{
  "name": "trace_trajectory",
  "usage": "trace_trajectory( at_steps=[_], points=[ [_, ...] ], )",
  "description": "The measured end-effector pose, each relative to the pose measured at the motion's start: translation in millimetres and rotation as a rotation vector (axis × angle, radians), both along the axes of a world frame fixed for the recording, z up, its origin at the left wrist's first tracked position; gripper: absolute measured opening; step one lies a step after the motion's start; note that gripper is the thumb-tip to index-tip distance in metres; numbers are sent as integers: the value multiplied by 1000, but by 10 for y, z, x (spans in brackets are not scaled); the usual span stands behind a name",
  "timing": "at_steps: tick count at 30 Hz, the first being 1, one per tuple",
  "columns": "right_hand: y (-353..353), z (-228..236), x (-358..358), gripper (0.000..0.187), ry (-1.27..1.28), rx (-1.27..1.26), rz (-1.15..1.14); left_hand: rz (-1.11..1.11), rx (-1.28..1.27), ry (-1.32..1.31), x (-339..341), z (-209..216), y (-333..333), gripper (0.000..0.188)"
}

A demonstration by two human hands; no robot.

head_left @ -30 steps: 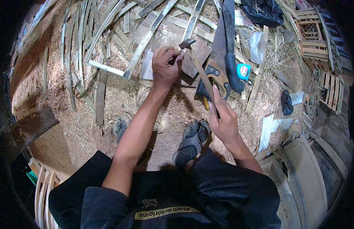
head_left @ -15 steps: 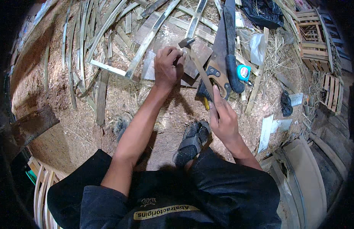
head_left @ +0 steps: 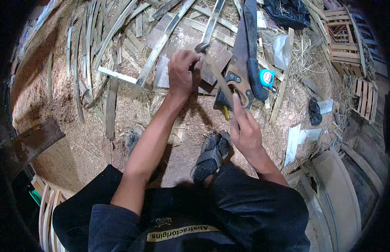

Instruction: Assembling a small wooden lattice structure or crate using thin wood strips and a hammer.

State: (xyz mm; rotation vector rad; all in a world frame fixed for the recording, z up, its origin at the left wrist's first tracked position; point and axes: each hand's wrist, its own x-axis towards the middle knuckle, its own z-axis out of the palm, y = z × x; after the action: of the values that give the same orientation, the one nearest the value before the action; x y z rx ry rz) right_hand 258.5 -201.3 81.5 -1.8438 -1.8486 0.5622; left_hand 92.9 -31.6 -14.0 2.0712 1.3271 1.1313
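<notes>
We've got the right hand [head_left: 246, 133] closed round the lower handle of the hammer [head_left: 219, 75], index finger laid along the wood. Hammer slants up and left, head just beside the left fingertips, slightly blurred; can't tell if they touch. Left hand [head_left: 183, 72] is over the boards [head_left: 163, 72], fingers curled in toward the thumb; we can't tell what, if anything, it grips, fingertips hidden. Saw [head_left: 240, 50] lies right of the hammer, wooden grip partly behind the hammer handle from our view. Black handle [head_left: 255, 80] runs along the saw's right side, blue tape measure [head_left: 267, 78] just right of that. Slats [head_left: 159, 48] lean across the boards, ahead and left. Floor [head_left: 85, 145] is covered in shavings. We see a black bag [head_left: 289, 14] top right, crates [head_left: 345, 48] farther right.
</notes>
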Motion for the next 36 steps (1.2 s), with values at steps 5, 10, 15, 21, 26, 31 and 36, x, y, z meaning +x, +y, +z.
trace_trajectory(
  at_steps=[5, 10, 15, 21, 26, 31, 36],
  points=[
    [-14, 13, -18, 70, 64, -50, -3, 2, -37, 21, -21, -58, 14, 13],
    [-4, 22, -25, 69, 50, -163, -16, 19, -30, 23, 0, -79, 23, 15],
    [9, 28, -36, 67, 12, -121, -14, 23, -26, 50, -6, -97, 17, 14],
    [-8, 33, -16, 66, 47, -18, 7, 6, -20, 0, 23, -29, -4, 12],
    [-9, -52, -58, 67, 26, -31, -12, 34, -46, 25, -17, -89, 19, 12],
    [2, 12, 0, 67, 37, -163, -19, 19, -15, 21, 55, -60, 6, 13],
    [0, -29, -12, 69, -15, -122, 20, 24, -25, 37, -9, -110, 21, 15]
  ],
)
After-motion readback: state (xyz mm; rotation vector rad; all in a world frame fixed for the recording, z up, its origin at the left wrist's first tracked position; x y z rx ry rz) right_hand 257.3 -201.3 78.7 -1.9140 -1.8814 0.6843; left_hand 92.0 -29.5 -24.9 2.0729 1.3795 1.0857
